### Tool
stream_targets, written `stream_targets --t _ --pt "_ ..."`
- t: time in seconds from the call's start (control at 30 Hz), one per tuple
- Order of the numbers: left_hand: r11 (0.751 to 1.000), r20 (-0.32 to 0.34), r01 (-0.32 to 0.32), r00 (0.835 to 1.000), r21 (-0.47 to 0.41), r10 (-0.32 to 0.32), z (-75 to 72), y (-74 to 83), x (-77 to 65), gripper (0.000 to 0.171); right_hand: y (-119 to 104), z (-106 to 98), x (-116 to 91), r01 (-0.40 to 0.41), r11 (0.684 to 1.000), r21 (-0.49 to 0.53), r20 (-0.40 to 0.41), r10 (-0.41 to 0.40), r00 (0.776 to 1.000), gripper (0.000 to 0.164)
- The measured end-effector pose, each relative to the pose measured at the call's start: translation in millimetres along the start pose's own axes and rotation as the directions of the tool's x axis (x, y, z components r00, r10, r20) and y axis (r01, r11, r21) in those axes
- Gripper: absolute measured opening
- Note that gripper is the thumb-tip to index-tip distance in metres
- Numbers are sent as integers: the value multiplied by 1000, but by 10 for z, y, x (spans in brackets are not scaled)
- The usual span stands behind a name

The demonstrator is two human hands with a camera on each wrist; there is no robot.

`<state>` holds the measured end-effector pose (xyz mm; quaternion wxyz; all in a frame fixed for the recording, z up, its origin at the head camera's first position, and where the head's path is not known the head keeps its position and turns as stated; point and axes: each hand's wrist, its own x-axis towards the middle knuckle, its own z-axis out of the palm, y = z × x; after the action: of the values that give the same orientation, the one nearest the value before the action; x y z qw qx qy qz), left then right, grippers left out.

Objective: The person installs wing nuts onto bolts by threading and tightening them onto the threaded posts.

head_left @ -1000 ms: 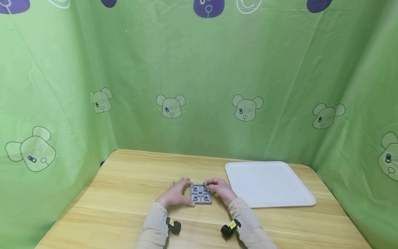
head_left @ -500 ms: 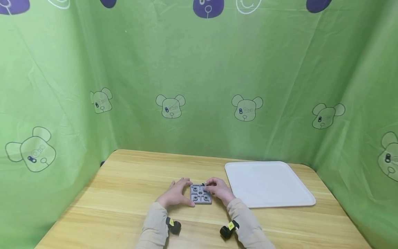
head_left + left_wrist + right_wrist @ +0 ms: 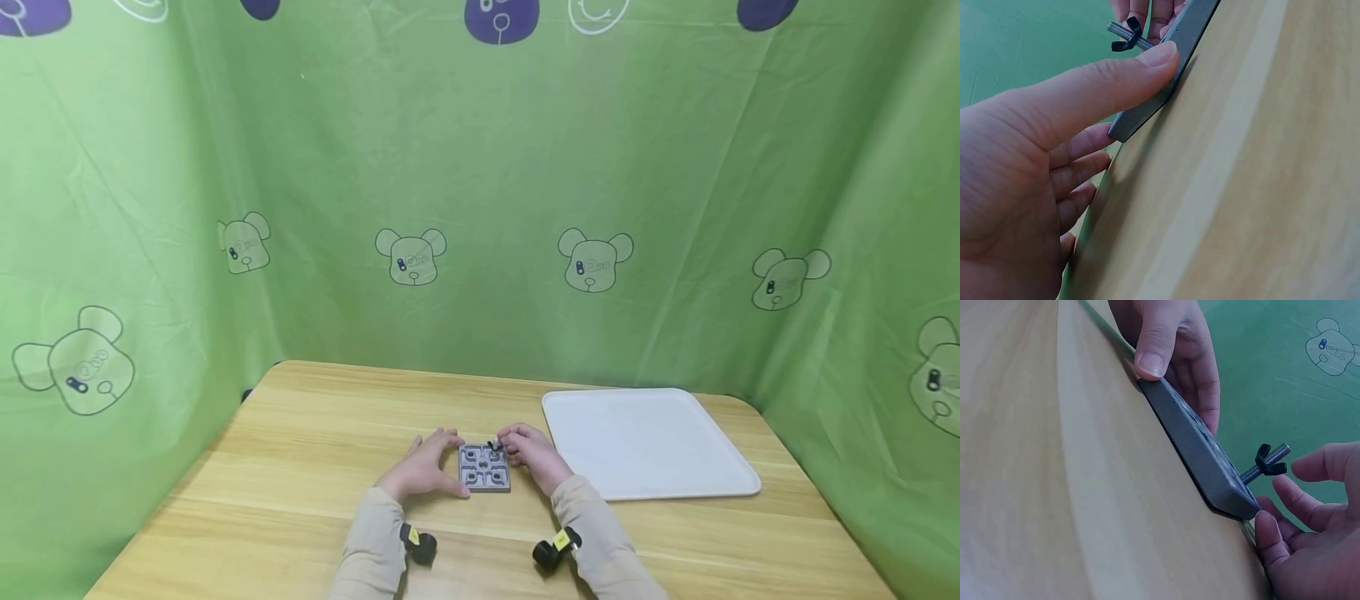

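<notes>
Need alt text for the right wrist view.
A black wing nut sits on a silver threaded bolt rising from a grey square plate on a light wood-grain table. A bare left hand grips the plate's far end; a bare right hand is beside the wing nut.

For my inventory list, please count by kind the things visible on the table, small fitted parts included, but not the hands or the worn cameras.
Square plate: 1
Threaded rod: 1
Wing nut: 1
White tray: 1
Total: 4
</notes>
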<state>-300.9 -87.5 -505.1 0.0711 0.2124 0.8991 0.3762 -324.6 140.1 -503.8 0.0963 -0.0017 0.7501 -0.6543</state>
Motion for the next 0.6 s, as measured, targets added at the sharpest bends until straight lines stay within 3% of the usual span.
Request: stream_targets --t 0.17,0.4,0.6 --pt "1000 -2 -3 1000 -3 3 -2 2 -1 88 1 2 -2 -6 1000 -17 7 6 1000 20" --pt "1000 1 1 1000 2 -1 3 -2 2 88 8 -9 -19 7 997 -81 32 -5 999 33" --pt "1000 3 7 1000 7 -7 13 -27 15 88 10 -3 -25 24 993 -112 45 -20 999 33"
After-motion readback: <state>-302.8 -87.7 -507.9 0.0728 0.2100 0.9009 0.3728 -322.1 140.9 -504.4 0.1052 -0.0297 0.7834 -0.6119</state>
